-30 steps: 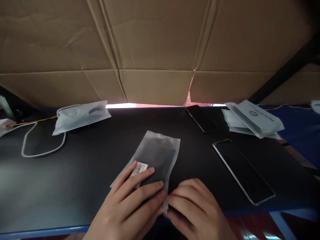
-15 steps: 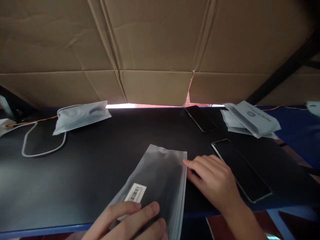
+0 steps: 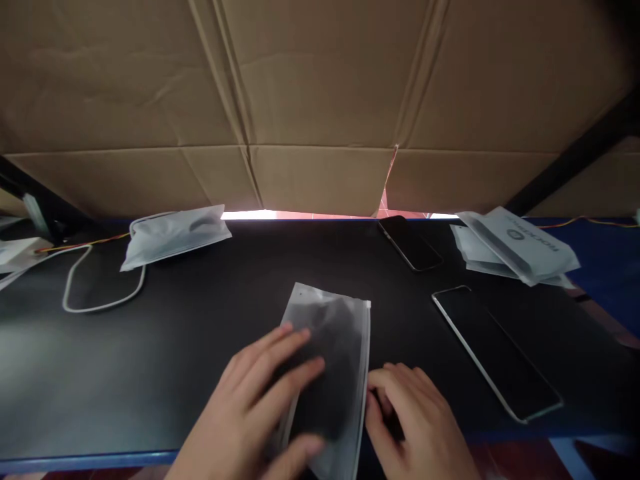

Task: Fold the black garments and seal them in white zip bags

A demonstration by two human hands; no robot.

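A frosted plastic zip bag (image 3: pixel 336 337) lies on the black tabletop in front of me, its zip edge on the right side. My left hand (image 3: pixel 263 393) rests across the bag with fingers spread flat, pressing on it. At the zip edge, my right hand (image 3: pixel 410 413) has its fingers curled, with thumb and index finger at the bag's border. A small white piece (image 3: pixel 369 304) sits at the top end of the zip. Whatever the bag holds is dark or see-through, and I cannot make it out.
To the right lie a clear-edged phone-sized case or phone (image 3: pixel 495 353) and a dark phone (image 3: pixel 410 242). Several printed white pouches (image 3: pixel 530 243) are stacked at the back right. At the back left, another pouch (image 3: pixel 177 235) rests over a white cable (image 3: pixel 103 308). Cardboard (image 3: pixel 320 80) hangs behind.
My right hand has slid down the zip edge toward me. My left hand has moved up the bag and flattened, and the barcode label is out of sight.
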